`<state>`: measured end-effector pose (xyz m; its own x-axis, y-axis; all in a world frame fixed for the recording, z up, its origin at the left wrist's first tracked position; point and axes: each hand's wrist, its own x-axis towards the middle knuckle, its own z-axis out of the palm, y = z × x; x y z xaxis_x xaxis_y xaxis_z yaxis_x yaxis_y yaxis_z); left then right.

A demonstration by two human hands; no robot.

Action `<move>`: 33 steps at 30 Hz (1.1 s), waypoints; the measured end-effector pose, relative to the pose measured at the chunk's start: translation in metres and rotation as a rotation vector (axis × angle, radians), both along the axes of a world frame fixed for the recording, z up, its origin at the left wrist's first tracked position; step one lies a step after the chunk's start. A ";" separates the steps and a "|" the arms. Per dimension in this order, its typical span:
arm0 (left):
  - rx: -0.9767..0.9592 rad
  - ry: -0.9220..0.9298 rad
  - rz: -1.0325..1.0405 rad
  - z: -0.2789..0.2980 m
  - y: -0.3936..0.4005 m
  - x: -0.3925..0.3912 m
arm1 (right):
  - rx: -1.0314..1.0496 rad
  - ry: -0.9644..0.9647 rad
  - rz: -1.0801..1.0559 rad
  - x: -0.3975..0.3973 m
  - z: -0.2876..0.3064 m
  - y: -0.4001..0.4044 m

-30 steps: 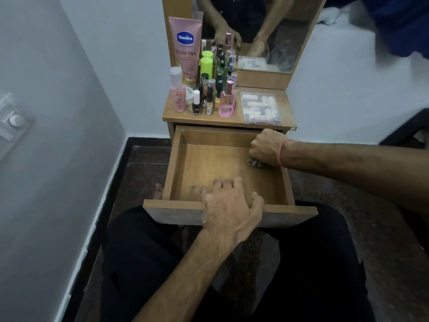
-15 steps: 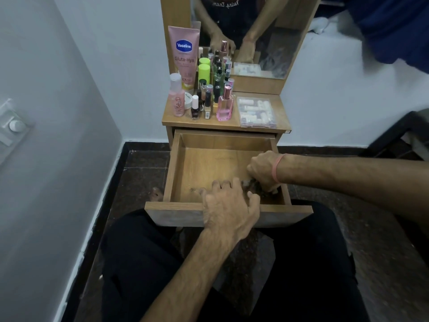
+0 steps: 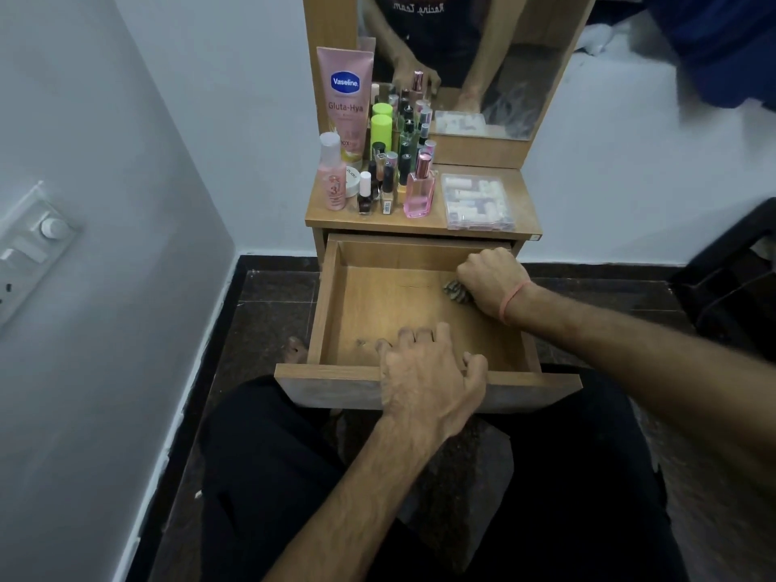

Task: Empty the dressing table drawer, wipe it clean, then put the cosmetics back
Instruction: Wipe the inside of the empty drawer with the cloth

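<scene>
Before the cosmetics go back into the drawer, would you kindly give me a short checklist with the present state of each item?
1. Drawer pulled fully open: ok.
2. Drawer floor free of items: ok, only the cloth lies on it.
3. Left hand steadying the front panel: ok.
4. Wiping finished: not ok, right hand presses the cloth at the back right corner.
5. Floor actually clean: cannot tell.
6. Cosmetics waiting upright on the tabletop: ok.

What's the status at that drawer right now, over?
Left hand gripping drawer front edge. Right hand pressing cloth in far right corner. Drawer empty; cosmetics on tabletop. Nothing in the way.
</scene>
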<state>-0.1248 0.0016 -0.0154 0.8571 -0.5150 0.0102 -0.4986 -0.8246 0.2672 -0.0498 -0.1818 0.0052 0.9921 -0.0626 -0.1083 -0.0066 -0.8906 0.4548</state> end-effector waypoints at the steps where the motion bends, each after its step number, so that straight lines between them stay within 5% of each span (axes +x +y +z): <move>1: 0.003 -0.008 -0.001 0.000 -0.001 0.001 | 0.059 -0.067 -0.071 0.002 0.001 -0.002; 4: 0.009 0.003 -0.024 0.003 0.000 0.002 | 0.372 -0.217 -0.236 -0.002 -0.007 0.003; 7: -0.032 0.041 -0.032 0.007 0.002 0.003 | 0.653 -0.083 -0.100 -0.011 -0.013 0.025; 12: -0.234 0.076 -0.050 0.013 0.014 0.001 | 0.633 0.274 0.103 -0.048 -0.006 0.035; 16: -0.545 0.273 -0.009 0.025 0.022 0.007 | 0.662 0.324 0.009 -0.066 0.010 -0.011; 22: -0.980 0.886 0.152 0.046 0.020 0.052 | 1.830 -0.082 -0.291 -0.078 0.020 0.000; 26: -0.975 0.939 0.126 0.039 0.025 0.085 | 2.230 -0.151 -0.347 -0.069 0.015 0.023; 28: -1.003 0.886 0.132 0.036 0.031 0.091 | 2.297 -0.186 -0.327 -0.069 0.009 0.032; 33: -1.040 0.871 0.139 0.035 0.037 0.085 | 2.061 -0.342 -0.308 -0.077 0.001 0.043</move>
<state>-0.0403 0.0386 0.0194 0.8285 -0.5112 -0.2286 0.2187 -0.0805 0.9725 -0.1272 -0.1383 0.0058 0.9663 -0.2450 -0.0788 -0.0656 0.0618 -0.9959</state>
